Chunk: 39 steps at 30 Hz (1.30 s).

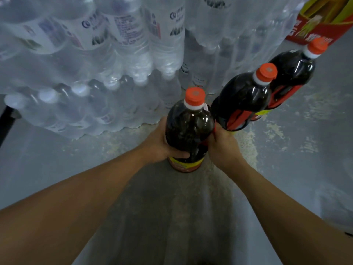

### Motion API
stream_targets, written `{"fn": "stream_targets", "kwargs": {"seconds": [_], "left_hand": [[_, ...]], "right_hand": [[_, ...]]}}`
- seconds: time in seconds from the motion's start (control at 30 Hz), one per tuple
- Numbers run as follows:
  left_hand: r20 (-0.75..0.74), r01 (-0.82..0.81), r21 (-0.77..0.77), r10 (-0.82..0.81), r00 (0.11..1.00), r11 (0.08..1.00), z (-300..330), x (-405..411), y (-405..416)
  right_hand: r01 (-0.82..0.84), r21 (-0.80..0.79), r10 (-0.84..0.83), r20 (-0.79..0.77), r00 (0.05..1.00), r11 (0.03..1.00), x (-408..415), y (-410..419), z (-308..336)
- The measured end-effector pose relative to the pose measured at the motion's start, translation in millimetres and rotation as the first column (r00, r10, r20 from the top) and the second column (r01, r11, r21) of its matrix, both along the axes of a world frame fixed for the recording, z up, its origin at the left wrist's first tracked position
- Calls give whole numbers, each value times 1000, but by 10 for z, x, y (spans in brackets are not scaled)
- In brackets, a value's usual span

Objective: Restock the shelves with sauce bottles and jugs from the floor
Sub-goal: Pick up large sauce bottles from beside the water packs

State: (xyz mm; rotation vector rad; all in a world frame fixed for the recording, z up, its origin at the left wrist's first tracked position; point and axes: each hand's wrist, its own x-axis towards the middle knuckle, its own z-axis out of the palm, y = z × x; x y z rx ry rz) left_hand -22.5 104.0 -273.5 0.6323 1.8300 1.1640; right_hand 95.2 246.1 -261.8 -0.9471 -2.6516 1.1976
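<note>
Dim, cool, even light, with small glints on the dark bottle (189,127) between the hands. Wrapped water bottles (91,54) beyond the hands are soft and blurred. Wide-angle bending stretches the frame edges.

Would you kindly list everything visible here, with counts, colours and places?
sauce jugs: three, dark contents, orange caps, red handles; in a row on the floor from centre to upper right.
water bottle packs: several shrink-wrapped stacks, clear with white caps; left and top, behind the jugs.
carton: one, red and yellow; top right corner.
floor: grey concrete, worn patches.
left hand: grips the nearest jug's left side.
right hand: grips at the red handle on that jug's right side.
</note>
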Motion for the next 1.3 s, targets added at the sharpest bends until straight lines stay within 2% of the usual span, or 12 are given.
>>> {"fn": "stream_targets", "kwargs": {"seconds": [0.1,0.17,0.27,0.37,0.43,0.53,0.63,0.83,1.0,1.3], "left_hand": [[98,23,31,-26,995,999,-23,-45,93],[119,40,39,-44,992,998,-49,-86,160],[156,27,59,-36,987,998,-99,-165,240],[211,3,88,-22,977,996,-132,-301,297],[239,-15,119,-15,971,993,-120,-374,333],[244,-36,125,5,970,991,-87,-410,369],[223,-52,99,29,974,994,-60,-370,343],[233,-37,66,21,972,997,306,-191,136],[274,-61,62,42,961,996,1044,-7,-130],[288,-167,83,136,948,982,3010,160,-416]], "right_hand": [[42,-100,-52,-100,994,994,-73,4,-61],[92,-324,-166,-210,964,942,-133,-26,-98],[186,-663,-402,-188,896,725,-208,9,-134],[152,-813,-531,-214,820,562,-291,65,-157],[171,-820,-549,-196,812,546,-393,85,-162],[251,-761,-540,-151,828,598,-507,113,-169],[231,-735,-518,-186,835,637,-488,81,-129],[265,-689,-513,-179,839,674,-342,-122,298],[318,-616,-502,-148,852,721,-247,-331,1077],[203,-548,-377,-225,899,812,-202,-506,3031]]}}
